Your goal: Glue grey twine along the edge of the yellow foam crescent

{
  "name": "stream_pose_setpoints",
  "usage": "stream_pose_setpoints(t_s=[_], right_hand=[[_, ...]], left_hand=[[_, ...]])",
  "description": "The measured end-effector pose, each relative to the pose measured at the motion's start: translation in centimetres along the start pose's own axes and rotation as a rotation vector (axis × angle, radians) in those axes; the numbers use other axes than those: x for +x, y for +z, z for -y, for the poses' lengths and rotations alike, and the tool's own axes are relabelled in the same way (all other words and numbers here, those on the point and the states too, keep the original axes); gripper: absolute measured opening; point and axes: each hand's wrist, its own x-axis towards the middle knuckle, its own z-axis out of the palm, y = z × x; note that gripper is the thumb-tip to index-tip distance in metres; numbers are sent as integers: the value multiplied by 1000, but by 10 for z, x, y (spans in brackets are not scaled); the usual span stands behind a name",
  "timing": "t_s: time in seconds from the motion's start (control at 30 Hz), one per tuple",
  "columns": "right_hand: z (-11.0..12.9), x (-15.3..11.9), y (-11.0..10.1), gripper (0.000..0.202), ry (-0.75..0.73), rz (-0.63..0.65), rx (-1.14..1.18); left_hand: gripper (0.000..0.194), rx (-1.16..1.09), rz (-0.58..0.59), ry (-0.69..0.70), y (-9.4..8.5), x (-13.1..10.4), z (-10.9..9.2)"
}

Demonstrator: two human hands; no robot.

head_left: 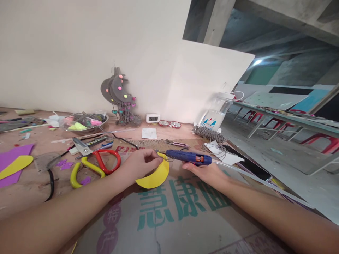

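My left hand pinches the upper part of a yellow crescent-shaped foam piece, which curves below the fingers. In my right hand is a blue glue gun, its fingers wrapped around the handle under the body. The nozzle points left and meets the top of the crescent close to my left fingertips. A thin grey cord shows beside the nozzle. From the gun's back end a long clear glue stick runs out to the right. Both hands are over a printed cardboard sheet.
Scissors with red and yellow handles lie left of my left hand. A bowl of bagged bits, grey moon ornaments and a small digital clock stand behind. Grey cord, a clear jug and a phone are right.
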Motion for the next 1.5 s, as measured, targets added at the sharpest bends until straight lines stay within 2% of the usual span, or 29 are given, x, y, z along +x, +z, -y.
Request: stream_pose_setpoints(t_s=[0.57, 1.5], right_hand=[[1, -1, 3, 28, 10, -35, 0], [1, -1, 4, 27, 25, -32, 7]], left_hand=[[25, 16, 7, 19, 0, 0, 2], [27, 47, 2, 7, 0, 0, 0]])
